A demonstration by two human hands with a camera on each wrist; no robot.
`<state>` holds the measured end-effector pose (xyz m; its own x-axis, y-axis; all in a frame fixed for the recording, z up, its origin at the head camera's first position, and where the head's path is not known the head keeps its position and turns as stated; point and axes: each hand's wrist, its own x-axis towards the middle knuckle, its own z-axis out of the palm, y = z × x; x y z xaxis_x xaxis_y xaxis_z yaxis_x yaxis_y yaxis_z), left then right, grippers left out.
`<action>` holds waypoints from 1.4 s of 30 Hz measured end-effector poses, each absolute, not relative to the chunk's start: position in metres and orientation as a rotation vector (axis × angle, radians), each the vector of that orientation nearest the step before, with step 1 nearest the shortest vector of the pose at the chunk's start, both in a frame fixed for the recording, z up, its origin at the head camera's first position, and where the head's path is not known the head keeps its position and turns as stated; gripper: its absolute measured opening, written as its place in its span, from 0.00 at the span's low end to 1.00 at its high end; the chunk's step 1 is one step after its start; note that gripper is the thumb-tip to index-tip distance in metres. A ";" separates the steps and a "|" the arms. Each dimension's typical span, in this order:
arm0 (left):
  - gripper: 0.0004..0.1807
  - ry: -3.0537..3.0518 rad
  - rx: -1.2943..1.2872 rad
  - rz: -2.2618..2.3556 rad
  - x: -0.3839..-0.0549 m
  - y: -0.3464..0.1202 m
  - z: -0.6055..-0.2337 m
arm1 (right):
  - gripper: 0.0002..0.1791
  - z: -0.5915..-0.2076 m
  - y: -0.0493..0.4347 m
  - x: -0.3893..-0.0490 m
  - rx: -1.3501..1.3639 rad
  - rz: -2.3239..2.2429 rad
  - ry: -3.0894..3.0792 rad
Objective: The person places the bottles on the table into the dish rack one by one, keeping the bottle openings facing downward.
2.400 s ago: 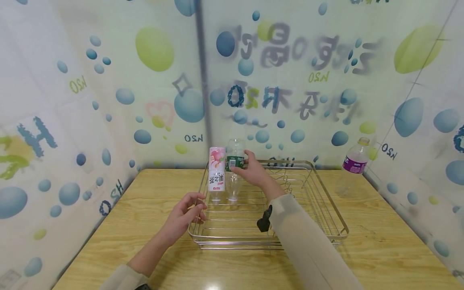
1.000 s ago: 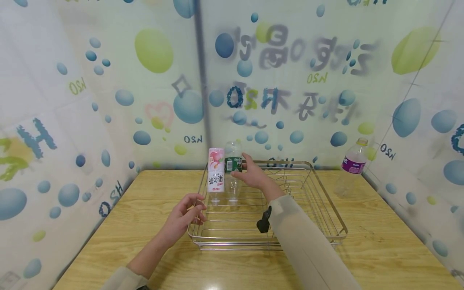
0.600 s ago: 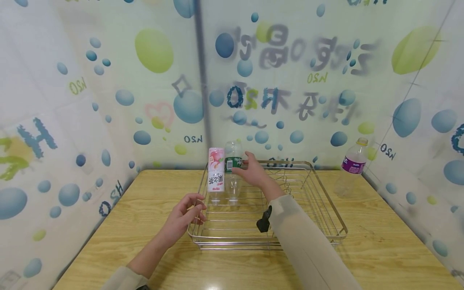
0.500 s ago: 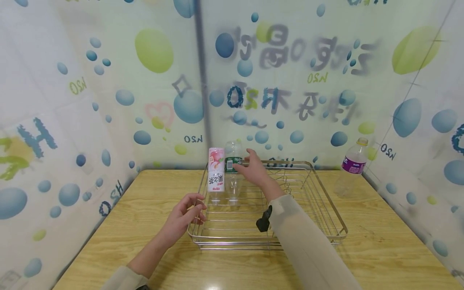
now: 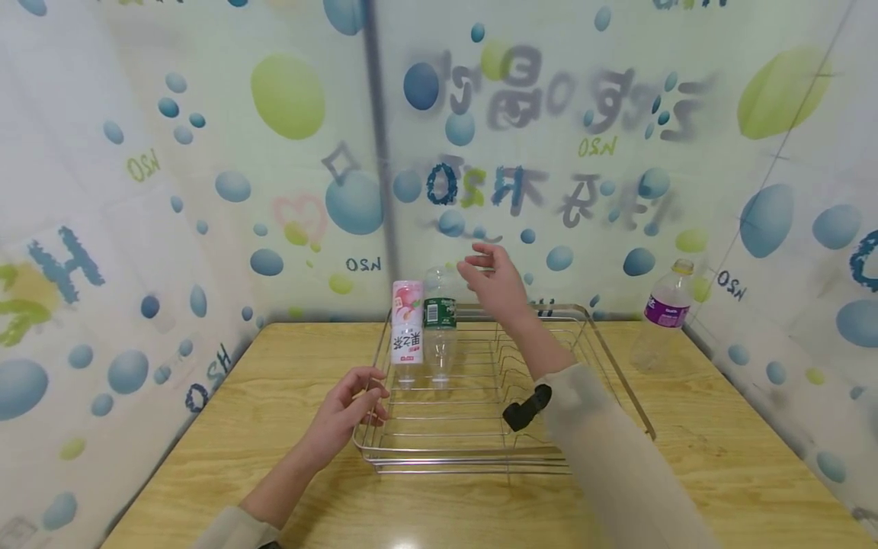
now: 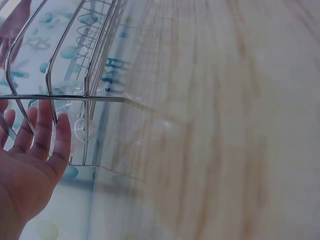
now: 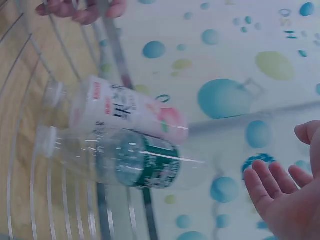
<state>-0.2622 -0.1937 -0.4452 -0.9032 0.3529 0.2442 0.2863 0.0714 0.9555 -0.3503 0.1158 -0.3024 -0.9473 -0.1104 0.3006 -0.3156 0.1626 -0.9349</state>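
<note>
In the head view, my right hand [image 5: 497,286] hangs in the air, fingers loosely bent, above and right of a clear plastic bottle with a green label [image 5: 440,313]. The right wrist view shows a gap between that hand [image 7: 287,197] and the bottle. The bottle stands upside down in a metal wire dish rack [image 5: 446,450], beside a pink and white tea bottle [image 5: 408,324], also upside down. My left hand [image 5: 350,408] rests at the rack's left front corner. In the left wrist view its relaxed fingers [image 6: 44,131] touch the wires.
A clear bottle with a purple label and yellow cap [image 5: 665,313] stands upright on the wooden table [image 5: 226,427], right of the rack. Plate-holder wires [image 5: 511,366] rise inside the rack. A printed curtain [image 5: 302,221] hangs behind the table.
My right hand has let go of the green-labelled bottle and moved up and to the right. The bottle stays in the rack. My left hand has kept its place.
</note>
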 end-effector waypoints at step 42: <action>0.20 2.255 0.681 2.020 -0.261 -0.193 -0.446 | 0.36 -0.341 0.406 -0.253 -0.077 1.186 -2.383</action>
